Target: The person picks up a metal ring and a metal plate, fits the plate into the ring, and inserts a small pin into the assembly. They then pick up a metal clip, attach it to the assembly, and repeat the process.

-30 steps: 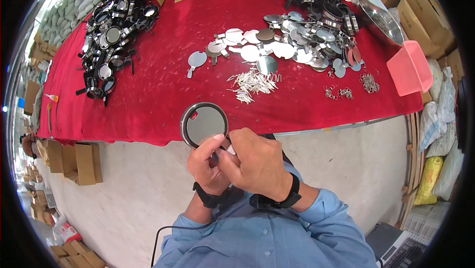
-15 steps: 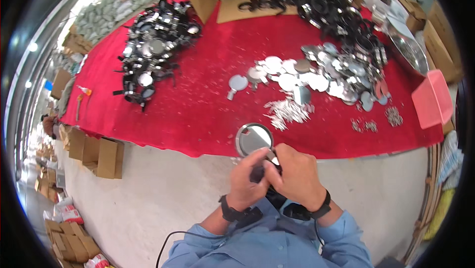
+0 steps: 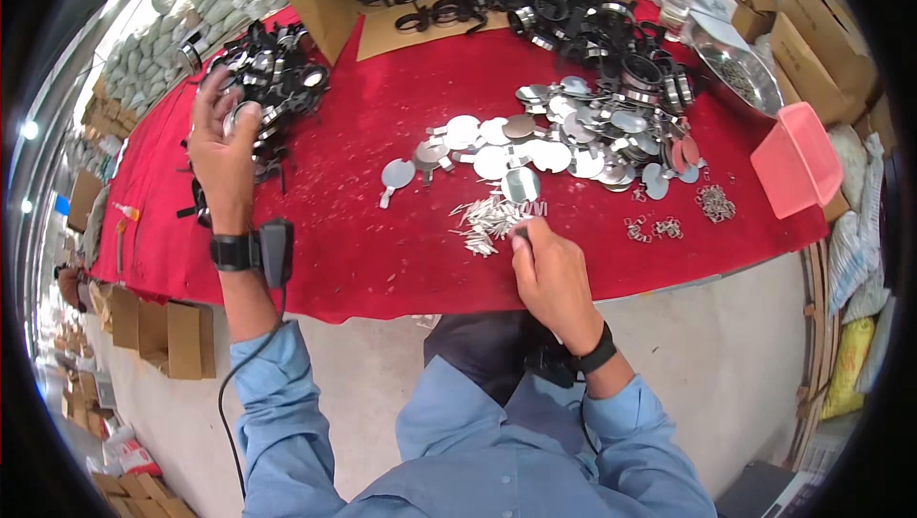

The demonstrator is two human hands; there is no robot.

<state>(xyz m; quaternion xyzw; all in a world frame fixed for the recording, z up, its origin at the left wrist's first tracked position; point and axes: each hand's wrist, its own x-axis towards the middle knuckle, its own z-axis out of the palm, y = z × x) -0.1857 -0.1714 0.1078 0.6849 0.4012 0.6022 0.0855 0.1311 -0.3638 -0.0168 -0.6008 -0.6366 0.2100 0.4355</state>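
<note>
My left hand (image 3: pixel 224 140) reaches over the left pile of black-and-silver ring clamps (image 3: pixel 277 74), fingers apart. A silver-and-black piece (image 3: pixel 191 54) shows just beyond its fingertips; whether it touches the pile I cannot tell. My right hand (image 3: pixel 556 279) is closed near the table's front edge, thumb against forefinger, on a small dark thing that is mostly hidden. Just beyond it lie a heap of thin silver pins (image 3: pixel 487 222) and a round metal disc (image 3: pixel 521 185). More flat silver discs with tabs (image 3: pixel 549 155) are heaped farther back.
A cardboard box (image 3: pixel 315 2) spills black ring clamps (image 3: pixel 549 7) onto the red cloth (image 3: pixel 382 260). At right are a pink plastic bin (image 3: pixel 798 160), a metal bowl (image 3: pixel 735 74), a clear jar (image 3: pixel 679 2) and small piles of metal springs or clips (image 3: pixel 714 204).
Both hands were together at the table's front edge, holding a round metal-lidded piece. My left hand has swung to the left pile and let go; my right has moved slightly forward. The view has shifted.
</note>
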